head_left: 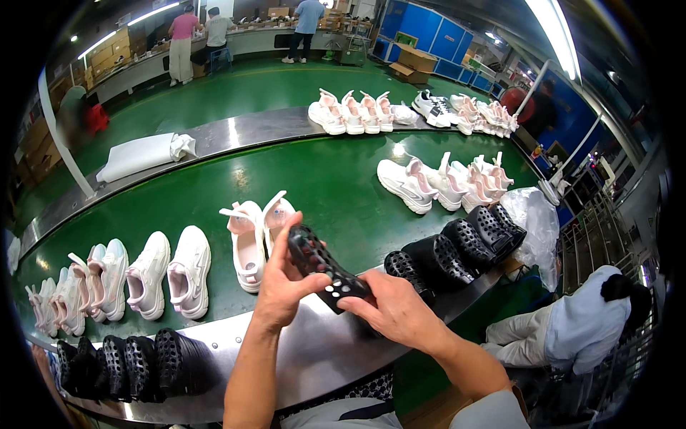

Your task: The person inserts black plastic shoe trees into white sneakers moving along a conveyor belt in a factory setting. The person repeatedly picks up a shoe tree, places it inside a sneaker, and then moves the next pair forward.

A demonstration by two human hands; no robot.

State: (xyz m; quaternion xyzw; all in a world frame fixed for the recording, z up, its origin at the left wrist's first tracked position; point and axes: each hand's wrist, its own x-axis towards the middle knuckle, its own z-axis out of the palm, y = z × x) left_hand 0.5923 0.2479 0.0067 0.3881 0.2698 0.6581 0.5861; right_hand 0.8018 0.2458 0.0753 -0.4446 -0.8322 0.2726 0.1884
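Observation:
My left hand (280,287) and my right hand (397,306) hold a black perforated plastic shoe tree (312,256) above the near edge of the green belt. The left fingers wrap round its rounded upper end, with the thumb across its holes. At the narrow lower end, the right thumb and fingers pinch it. Just behind my left hand stands a pair of white shoes with pink lining, the left shoe (247,247) in fuller view and the other shoe (277,213) partly covered by my fingers.
White shoes (189,275) line the left of the belt (307,171); more shoes (407,184) stand right. Black shoe trees (175,361) occupy the metal ledge (286,365) at both sides. A folded white sheet (143,156) lies on the far ledge. A person (586,314) bends at right.

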